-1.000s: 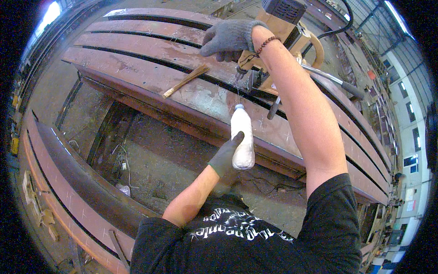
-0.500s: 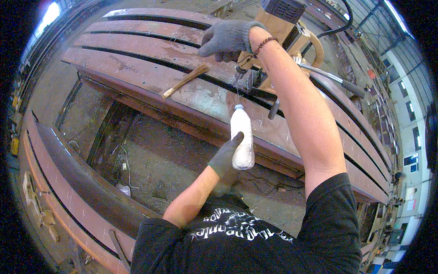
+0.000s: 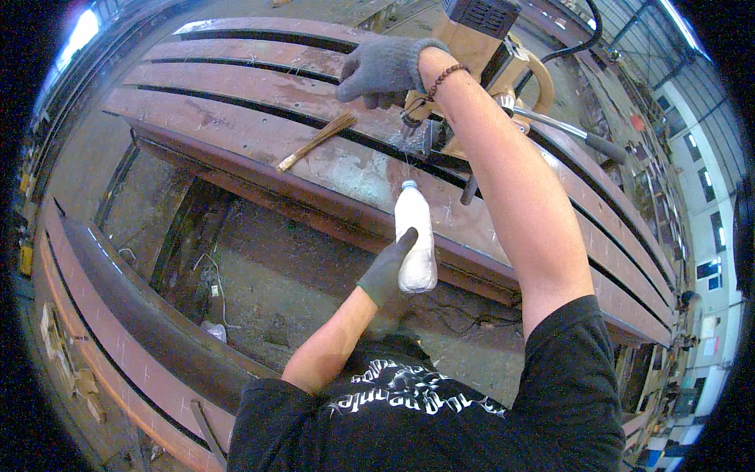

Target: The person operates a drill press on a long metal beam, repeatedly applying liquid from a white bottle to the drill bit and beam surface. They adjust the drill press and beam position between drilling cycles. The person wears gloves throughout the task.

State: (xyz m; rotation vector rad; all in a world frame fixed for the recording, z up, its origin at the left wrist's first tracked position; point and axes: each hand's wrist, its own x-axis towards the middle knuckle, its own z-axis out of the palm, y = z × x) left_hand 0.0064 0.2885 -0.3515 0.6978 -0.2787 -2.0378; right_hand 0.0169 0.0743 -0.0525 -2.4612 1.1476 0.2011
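My left hand [image 3: 388, 268], in a dark glove, is wrapped round a clear plastic bottle [image 3: 414, 214] of white liquid with a pale blue cap. The bottle stands tilted away from me, and a thin stream leaves its cap towards the cutter [image 3: 411, 121] of a tan drilling machine [image 3: 464, 46]. Shavings lie around the cutter. My right hand [image 3: 383, 72], in a grey knitted glove, is raised beside the machine's left side with its fingers curled. What it grips, if anything, is hidden. Two lever handles, one with a dark grip [image 3: 605, 147], show past my right forearm.
The machine stands on a long reddish-brown steel piece [image 3: 212, 119] with parallel dark slots. A straw brush [image 3: 316, 142] lies on it, left of the cutter. Another long steel piece [image 3: 138, 326] runs along the lower left. A black cable [image 3: 578, 49] loops behind the machine.
The whole view has shifted slightly. Both hands, the bottle and the machine keep nearly the same places relative to each other, and the stream still runs from the cap.
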